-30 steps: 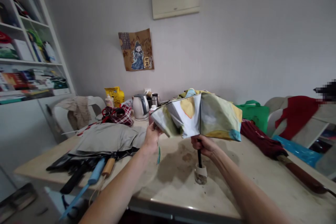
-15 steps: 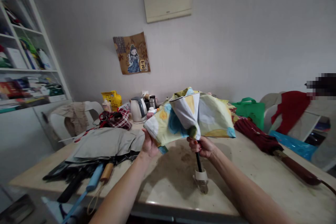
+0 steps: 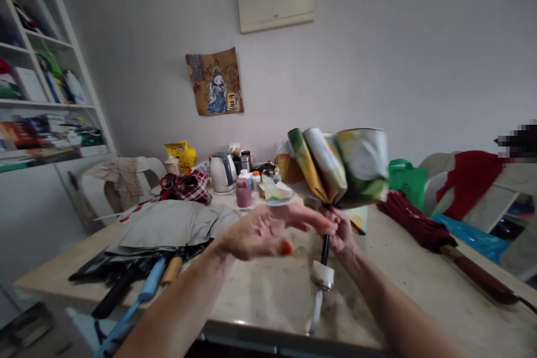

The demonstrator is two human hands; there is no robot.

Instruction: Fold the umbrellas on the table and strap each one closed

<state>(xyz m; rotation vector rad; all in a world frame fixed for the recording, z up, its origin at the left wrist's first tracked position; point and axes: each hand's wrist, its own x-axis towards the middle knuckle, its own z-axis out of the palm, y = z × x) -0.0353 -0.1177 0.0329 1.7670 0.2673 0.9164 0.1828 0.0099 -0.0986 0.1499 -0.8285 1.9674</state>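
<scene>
A folding umbrella [image 3: 363, 162] with yellow, white and green patterned fabric is held up over the table, its canopy in loose folds. My right hand [image 3: 342, 229] is closed around its black shaft, just below the fabric. Beneath that hand hang the white handle [image 3: 322, 275] and a pale wrist strap [image 3: 315, 313]. My left hand [image 3: 268, 232] is stretched out left of the shaft, fingers long and thumb apart, fingertips close to my right hand. Whether those fingertips touch the umbrella or my right hand, I cannot tell. A pale flap of fabric [image 3: 277, 193] shows behind my left hand.
Folded grey umbrellas [image 3: 163, 229] lie on the table [image 3: 260, 296] at left, handles over the edge. A maroon umbrella [image 3: 419, 224] lies at right by a green bag [image 3: 406, 182]. At the back stand a kettle [image 3: 222, 173] and a pink cup [image 3: 243, 193].
My left hand has let go of the canopy's left edge and moved right, towards the shaft. The canopy has gone from spread out to gathered, upright folds. My right hand still grips the shaft.
</scene>
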